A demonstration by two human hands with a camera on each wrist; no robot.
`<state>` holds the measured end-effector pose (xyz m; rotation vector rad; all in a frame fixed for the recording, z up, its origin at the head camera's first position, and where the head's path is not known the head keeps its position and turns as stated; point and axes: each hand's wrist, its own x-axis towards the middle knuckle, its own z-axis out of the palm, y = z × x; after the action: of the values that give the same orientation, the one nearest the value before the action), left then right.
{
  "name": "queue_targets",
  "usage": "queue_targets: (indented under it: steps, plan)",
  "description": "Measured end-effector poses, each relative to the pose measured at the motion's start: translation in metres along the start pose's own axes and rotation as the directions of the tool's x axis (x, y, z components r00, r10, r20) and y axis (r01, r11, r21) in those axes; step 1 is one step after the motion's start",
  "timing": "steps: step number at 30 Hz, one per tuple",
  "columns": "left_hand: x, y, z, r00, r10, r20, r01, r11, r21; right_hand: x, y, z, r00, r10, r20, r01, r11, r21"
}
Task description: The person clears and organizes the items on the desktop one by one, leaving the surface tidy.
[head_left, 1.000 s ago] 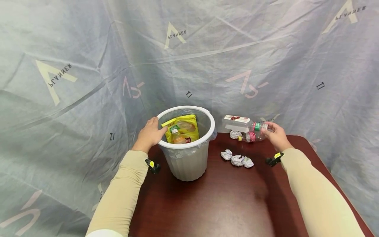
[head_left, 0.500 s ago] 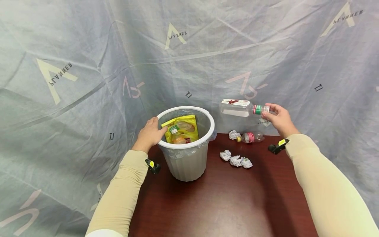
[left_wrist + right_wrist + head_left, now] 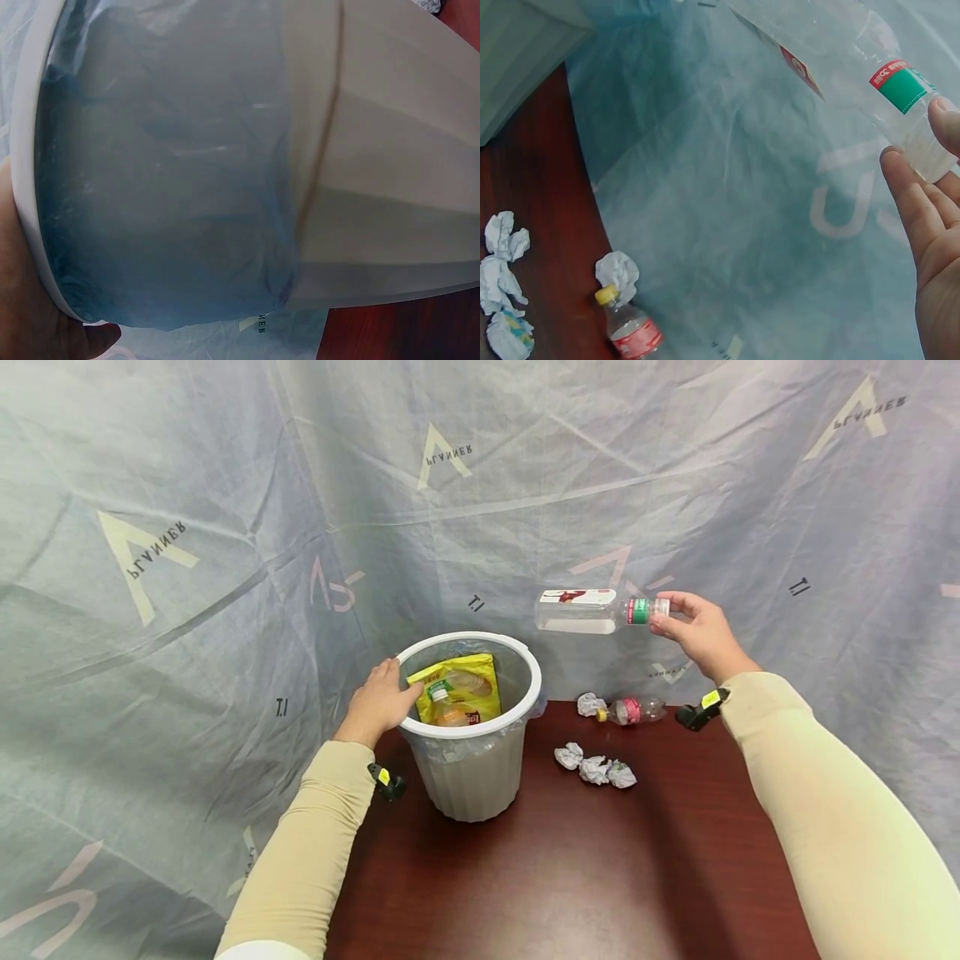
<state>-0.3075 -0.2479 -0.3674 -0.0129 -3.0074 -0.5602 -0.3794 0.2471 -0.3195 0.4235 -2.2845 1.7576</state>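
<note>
Right hand (image 3: 701, 631) is pinching a clear bottle (image 3: 577, 612) by its narrow end, holding it midair toward 1–2 o'clock of the bin (image 3: 472, 781). Left hand (image 3: 377, 702) is gripping the rim (image 3: 461, 732) at 9 o'clock.

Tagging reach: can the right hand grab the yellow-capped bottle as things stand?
Probably not: the right hand pinches the larger clear bottle, though the near side of the yellow-capped bottle looks open.
</note>
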Motion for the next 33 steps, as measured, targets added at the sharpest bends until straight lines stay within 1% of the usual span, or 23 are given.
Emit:
queue_targets:
  steps: [4, 8, 16, 25, 30, 33]
  plan:
    - [0.0, 0.0, -0.001, 1.0, 0.001, 0.0, -0.001, 1.0, 0.002, 0.003, -0.011, 0.008, 1.0, -0.02, 0.024, 0.019, 0.999, 0.041]
    - [0.001, -0.001, 0.0, 1.0, 0.0, -0.002, 0.0, 1.0, 0.001, 0.005, -0.017, 0.016, 0.997, -0.049, 0.054, 0.046, 0.997, 0.057]
    - [0.001, -0.001, 0.001, 1.0, -0.003, 0.004, 0.003, 1.0, 0.003, 0.007, -0.029, 0.036, 0.991, -0.052, 0.12, 0.049, 0.998, 0.03]
    - [0.002, -0.002, 0.001, 1.0, 0.0, 0.008, 0.0, 1.0, 0.001, 0.013, -0.032, 0.059, 0.981, -0.039, 0.189, 0.044, 0.999, -0.023]
    - [0.003, -0.003, 0.002, 1.0, 0.001, 0.005, -0.001, 1.0, -0.001, 0.014, -0.034, 0.071, 0.972, -0.051, 0.23, 0.059, 0.998, -0.028]
    - [0.003, -0.004, 0.003, 1.0, -0.001, 0.004, 0.001, 1.0, -0.002, 0.013, -0.036, 0.076, 0.968, -0.046, 0.247, 0.05, 0.999, -0.011]
